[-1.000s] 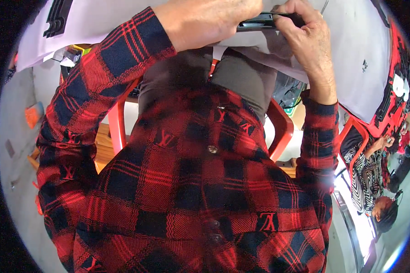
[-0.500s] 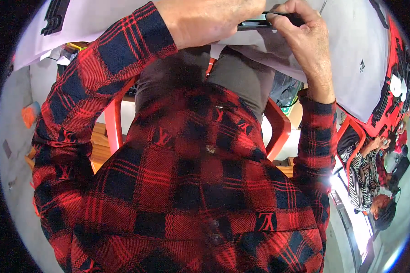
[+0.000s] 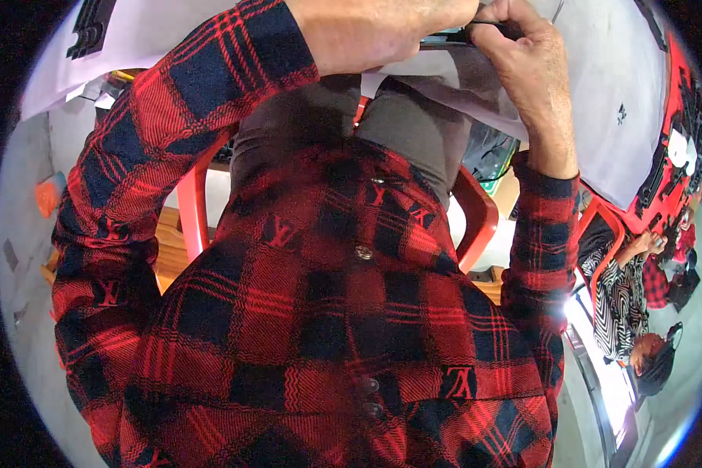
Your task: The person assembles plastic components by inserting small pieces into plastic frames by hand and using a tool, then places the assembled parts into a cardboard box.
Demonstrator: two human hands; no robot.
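A thin, dark, flat strip (image 3: 449, 37) with a shiny edge lies between my two hands at the top of the view. My right hand (image 3: 529, 66) pinches its right end between thumb and bent fingers. My left hand (image 3: 382, 31) reaches across from the left, closed over the strip's other side, with its knuckles close to the right fingertips. Most of the left fingers are hidden behind the hand or cut off by the upper edge. Under both hands is a white cloth-like cover (image 3: 612, 78) spread over the work surface.
Black notched pieces (image 3: 92, 30) lie at the upper left. More black parts (image 3: 663, 168) sit along a red surface (image 3: 639, 221) at the right. A red chair (image 3: 476, 222) surrounds my lap. At the far right, a person in a patterned top (image 3: 620, 300) sits nearby.
Both hands stay on the strip. My left hand has shifted slightly right and up, closer to the right hand, covering more of the strip.
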